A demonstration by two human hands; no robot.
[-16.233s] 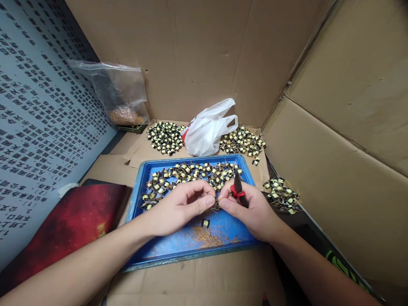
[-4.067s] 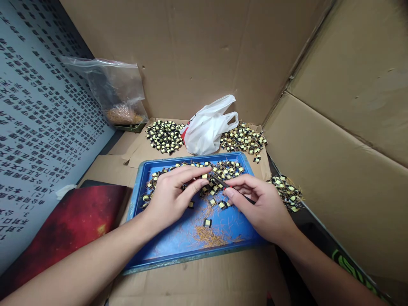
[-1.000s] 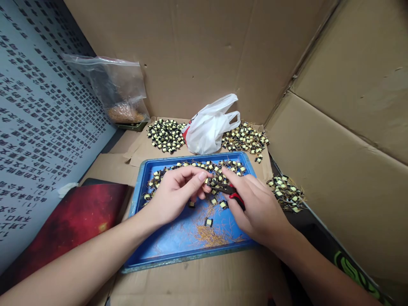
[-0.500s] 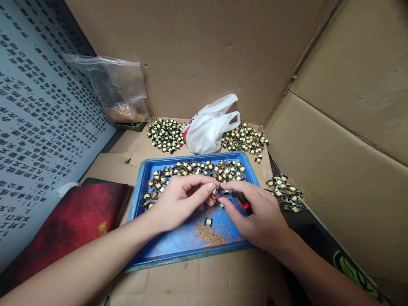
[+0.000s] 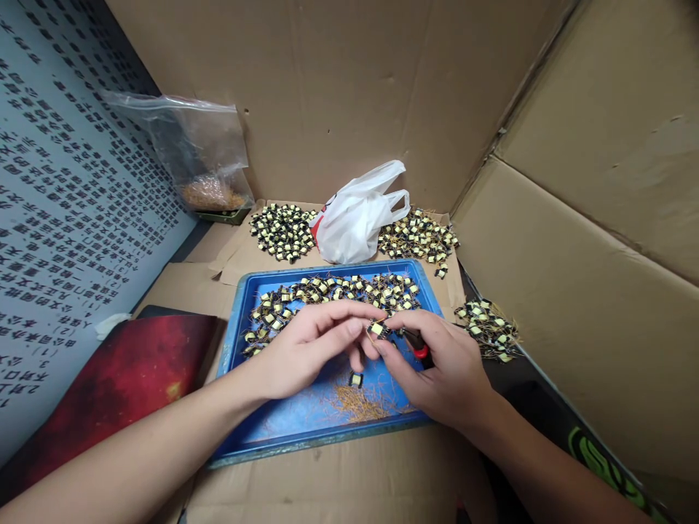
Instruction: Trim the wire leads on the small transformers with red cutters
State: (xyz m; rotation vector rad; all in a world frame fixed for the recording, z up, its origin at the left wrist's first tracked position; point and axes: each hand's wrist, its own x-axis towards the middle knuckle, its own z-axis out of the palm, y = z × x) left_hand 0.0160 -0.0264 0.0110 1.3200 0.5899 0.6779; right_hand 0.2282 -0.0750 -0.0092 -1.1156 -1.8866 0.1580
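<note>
A blue tray lies in front of me with several small yellow-and-black wound parts heaped along its far side. Over its middle, my left hand and my right hand meet. Fingertips of both hands pinch one small part between them. My right hand also keeps a red-handled cutter tucked in its palm. One loose part lies on the tray beneath the fingers, beside a heap of cut copper wire ends.
Cardboard walls stand close at the back and right. Piles of the same parts lie behind the tray at left, at right and beside it. A white plastic bag and a clear bag stand at the back. A red book lies left.
Both hands drew back from the heap toward the tray's middle. The part now sits pinched between both hands' fingertips, turned so its yellow face shows.
</note>
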